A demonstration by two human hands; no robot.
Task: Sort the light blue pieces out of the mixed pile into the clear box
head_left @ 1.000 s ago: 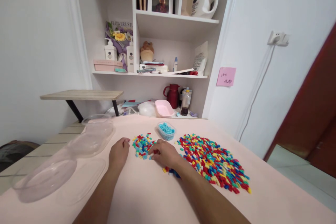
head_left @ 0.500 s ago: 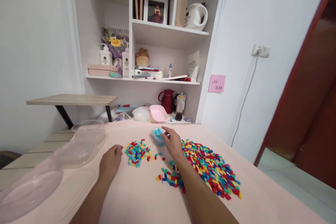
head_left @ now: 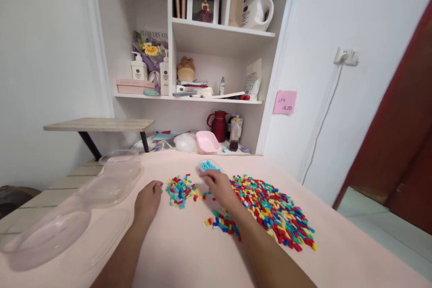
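Note:
My left hand [head_left: 148, 201] rests on the pink table cover, fingers curled closed, left of a small pile of mixed colourful bricks [head_left: 181, 191]. Whatever it may hold is hidden. My right hand [head_left: 219, 187] hovers in front of a clear plastic tub [head_left: 201, 167] and covers part of it. Light blue bricks [head_left: 209, 165] fill that tub. The right fingers are loosely bent, thumb and forefinger slightly apart, with nothing visible between them. Beneath the right wrist lies a cluster of loose bricks [head_left: 221, 222], beside a large mixed pile [head_left: 273, 207].
Clear plastic tubs [head_left: 111, 186] and a flat clear lid [head_left: 101, 245] lie along the left side. A pink tray [head_left: 207, 141], a red jug [head_left: 219, 126] and a bottle [head_left: 235, 135] stand behind the table's far edge. A slatted wooden stand [head_left: 101, 124] is at the back left.
My right hand moved from the small pile up to the blue bricks' tub, then back a little toward me. The left hand stays curled in place. The view shifted slightly.

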